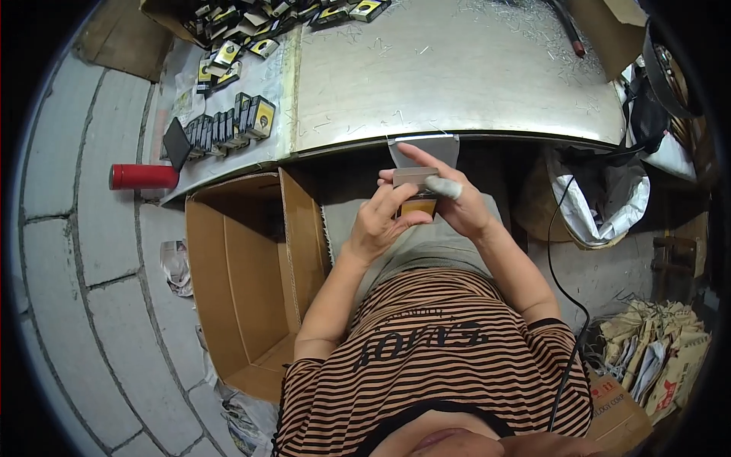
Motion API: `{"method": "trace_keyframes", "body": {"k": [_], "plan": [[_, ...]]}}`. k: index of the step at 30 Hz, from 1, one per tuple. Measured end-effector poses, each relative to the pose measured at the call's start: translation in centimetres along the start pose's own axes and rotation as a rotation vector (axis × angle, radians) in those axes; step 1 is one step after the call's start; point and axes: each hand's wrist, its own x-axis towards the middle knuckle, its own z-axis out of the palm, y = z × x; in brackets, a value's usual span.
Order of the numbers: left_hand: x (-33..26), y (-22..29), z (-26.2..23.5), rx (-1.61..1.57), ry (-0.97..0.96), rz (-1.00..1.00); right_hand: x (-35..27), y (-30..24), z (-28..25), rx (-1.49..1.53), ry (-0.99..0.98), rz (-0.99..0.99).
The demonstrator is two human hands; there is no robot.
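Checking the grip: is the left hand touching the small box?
Touching. The head view shows the left hand wrapped around the small box, thumb over its front.

Small box point(416, 190) between both hands point(422, 207), before the table point(457, 76); open carton point(244, 282) to their left.

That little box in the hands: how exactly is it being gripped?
Both hands hold the small box over the lap: the left hand grips its lower left side, the right hand its right side, a wrapped finger across the top.
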Motion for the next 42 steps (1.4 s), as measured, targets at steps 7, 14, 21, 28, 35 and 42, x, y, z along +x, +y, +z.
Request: {"method": "trace_keyframes", "body": {"k": [7,14,21,28,35,42], "plan": [[-1.0,-0.2,0.5,-0.056,0.072,-0.195,0.5,0.6,-1.2,-0.047,0.168,0.169],[-0.5,0.4,1.2,-0.411,0.15,-0.57,1.1,0.7,-1.1,-0.393,0.335,0.009],[-0.1,-0.2,0.0,-0.474,0.159,-0.725,1.2,-0.9,-1.3,-0.593,0.187,0.134],[3.0,-0.7,-0.1,-0.402,0.137,-0.68,3.4,-1.8,-1.9,-0.594,0.277,0.03],[4.7,-4.0,-2.1,-0.404,0.164,-0.695,6.8,-1.5,-2.2,-0.577,0.175,0.062],[11.2,-6.8,-4.5,-0.007,0.216,-0.38,11.4,-5.3,-3.0,-0.684,0.224,-0.069]]}}
